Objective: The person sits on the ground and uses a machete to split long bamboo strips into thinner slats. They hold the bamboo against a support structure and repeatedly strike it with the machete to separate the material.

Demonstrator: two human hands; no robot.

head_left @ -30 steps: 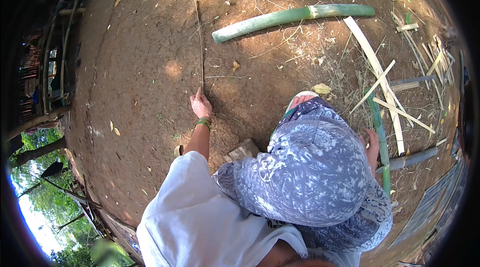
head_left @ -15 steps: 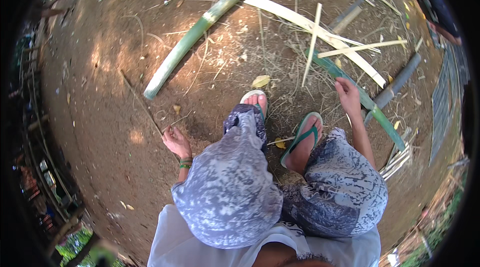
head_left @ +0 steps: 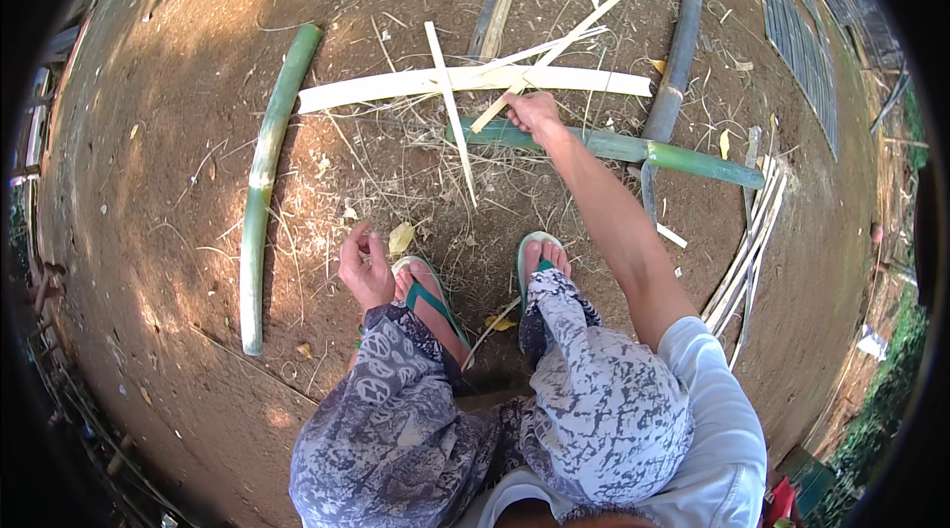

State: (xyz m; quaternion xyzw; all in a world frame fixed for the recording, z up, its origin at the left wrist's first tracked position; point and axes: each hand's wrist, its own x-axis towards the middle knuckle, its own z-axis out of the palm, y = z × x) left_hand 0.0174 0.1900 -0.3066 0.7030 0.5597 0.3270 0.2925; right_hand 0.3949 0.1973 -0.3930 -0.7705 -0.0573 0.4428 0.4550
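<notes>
My right hand reaches forward, its fingers closed at the near end of a narrow pale bamboo strip. That strip slants away to the right, over a wide pale bamboo slat. Just below the hand lies a green bamboo piece. Another narrow strip crosses the slat left of the hand. Half-curled and with nothing seen in it, my left hand hovers beside my left foot, its fingers apart.
A thick green bamboo pole lies at left. A dark grey pole sits under the green piece's right part. Thin split strips are bundled at right. Shavings and dry leaves litter the dirt ground. A slatted panel lies far right.
The view has turned right. My right hand has moved from above the green bamboo piece to the narrow strip's near end. My left hand has come up beside my left foot.
</notes>
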